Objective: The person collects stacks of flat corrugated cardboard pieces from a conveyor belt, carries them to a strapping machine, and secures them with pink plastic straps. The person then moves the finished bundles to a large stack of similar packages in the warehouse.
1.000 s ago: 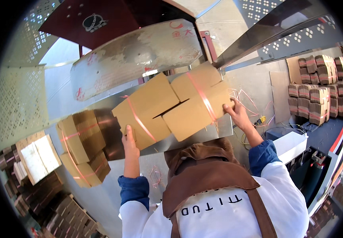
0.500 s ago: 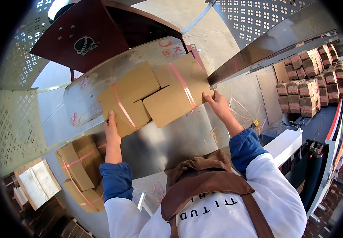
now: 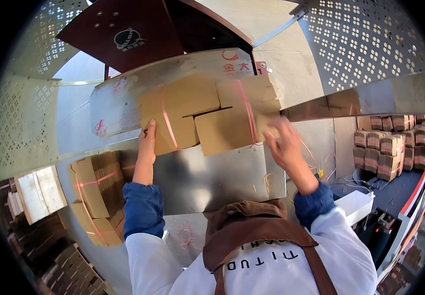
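Note:
A bundle of flat brown cardboard blanks (image 3: 224, 129), bound with two pink straps, lies on the metal worktop (image 3: 207, 182) in front of me. My left hand (image 3: 147, 147) grips its left edge, thumb on top and fingers out of sight along the side. At the bundle's right end is my right hand (image 3: 285, 147), blurred by motion. Its thumb and fingers are bent but apart, by the edge near the right strap, with nothing seen between them.
A dark red machine housing (image 3: 124, 37) rises behind the worktop. Strapped cardboard bundles (image 3: 92, 196) stand at lower left. To the right, several stacked bundles (image 3: 382, 150) sit on a dark conveyor (image 3: 394, 189). A perforated metal panel (image 3: 365, 44) and a long metal rail (image 3: 365, 101) flank the area.
My right hand has let go of the bundle's right edge and its fingers have lifted. My left hand keeps its hold. The whole view has turned slightly.

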A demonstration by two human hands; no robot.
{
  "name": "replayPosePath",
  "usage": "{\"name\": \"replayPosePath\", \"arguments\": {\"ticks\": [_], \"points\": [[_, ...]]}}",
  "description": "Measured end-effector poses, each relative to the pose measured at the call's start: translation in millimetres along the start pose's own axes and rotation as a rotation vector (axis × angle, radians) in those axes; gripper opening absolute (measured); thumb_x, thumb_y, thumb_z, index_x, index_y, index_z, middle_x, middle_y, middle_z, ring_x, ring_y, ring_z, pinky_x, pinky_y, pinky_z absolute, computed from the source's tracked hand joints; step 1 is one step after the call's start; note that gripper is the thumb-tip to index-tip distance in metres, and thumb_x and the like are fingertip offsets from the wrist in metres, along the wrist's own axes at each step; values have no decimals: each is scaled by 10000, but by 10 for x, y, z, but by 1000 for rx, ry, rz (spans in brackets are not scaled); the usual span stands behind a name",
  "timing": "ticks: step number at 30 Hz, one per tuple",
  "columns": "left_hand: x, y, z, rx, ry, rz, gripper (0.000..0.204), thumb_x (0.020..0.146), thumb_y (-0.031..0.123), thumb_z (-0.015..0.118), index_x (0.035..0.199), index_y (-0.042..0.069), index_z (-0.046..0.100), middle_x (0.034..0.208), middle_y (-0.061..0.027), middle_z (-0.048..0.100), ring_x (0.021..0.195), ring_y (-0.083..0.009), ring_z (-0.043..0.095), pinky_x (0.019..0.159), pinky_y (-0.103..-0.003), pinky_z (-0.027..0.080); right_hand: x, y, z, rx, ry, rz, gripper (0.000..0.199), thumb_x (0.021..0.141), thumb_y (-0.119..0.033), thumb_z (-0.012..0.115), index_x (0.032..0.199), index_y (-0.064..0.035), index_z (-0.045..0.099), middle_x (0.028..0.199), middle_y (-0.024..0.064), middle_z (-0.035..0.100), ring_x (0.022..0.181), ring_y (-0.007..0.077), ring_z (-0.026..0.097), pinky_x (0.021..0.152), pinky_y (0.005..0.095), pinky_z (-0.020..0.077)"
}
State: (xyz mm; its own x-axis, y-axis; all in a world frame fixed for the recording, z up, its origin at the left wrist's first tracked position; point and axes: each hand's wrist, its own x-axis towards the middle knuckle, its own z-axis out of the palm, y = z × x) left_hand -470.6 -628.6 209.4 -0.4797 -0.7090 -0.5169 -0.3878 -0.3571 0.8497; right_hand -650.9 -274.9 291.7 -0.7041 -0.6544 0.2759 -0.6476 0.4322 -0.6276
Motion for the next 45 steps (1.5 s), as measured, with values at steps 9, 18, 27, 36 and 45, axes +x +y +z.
{"name": "replayPosePath", "arguments": {"ticks": [9,18,27,36,45], "points": [[-10,110,45,-58,-77,-75,708,909,539,526,1358,3,419,1266,-103,536,1141,-203,538,941,-334,456,1328,45,1152,-341,-324,-202,652,912,-534,453,1351,-52,417,1416,192,393,1333,330,334,1078,552,226],[-126,231,179,-210,-110,-113,714,942,607,353,1357,31,434,1294,-110,538,1176,-216,541,974,-343,444,865,-264,1064,-485,-163,-407,493,883,-304,544,1302,-51,483,1350,95,450,1261,258,387,992,471,329],[-22,44,64,-347,-107,-148,615,961,535,394,1306,33,482,1236,-101,578,1125,-200,568,947,-334,453,463,-408,1216,-425,-132,-349,461,829,-201,593,1246,-15,527,1342,58,449,1104,220,462,873,367,393],[157,-118,3,-385,-75,-158,528,948,443,513,1275,28,489,1205,-88,584,1083,-187,584,894,-330,488,497,-326,1283,-353,-192,-352,487,827,-205,609,1257,3,515,1336,74,450,1080,254,462,892,383,398],[178,-218,3,-393,-80,-128,535,944,463,517,1277,46,492,1213,-72,584,1096,-180,577,910,-333,479,509,-338,1278,-336,-236,-330,490,832,-197,610,1262,16,512,1339,91,451,1094,282,451,958,404,392]]}}
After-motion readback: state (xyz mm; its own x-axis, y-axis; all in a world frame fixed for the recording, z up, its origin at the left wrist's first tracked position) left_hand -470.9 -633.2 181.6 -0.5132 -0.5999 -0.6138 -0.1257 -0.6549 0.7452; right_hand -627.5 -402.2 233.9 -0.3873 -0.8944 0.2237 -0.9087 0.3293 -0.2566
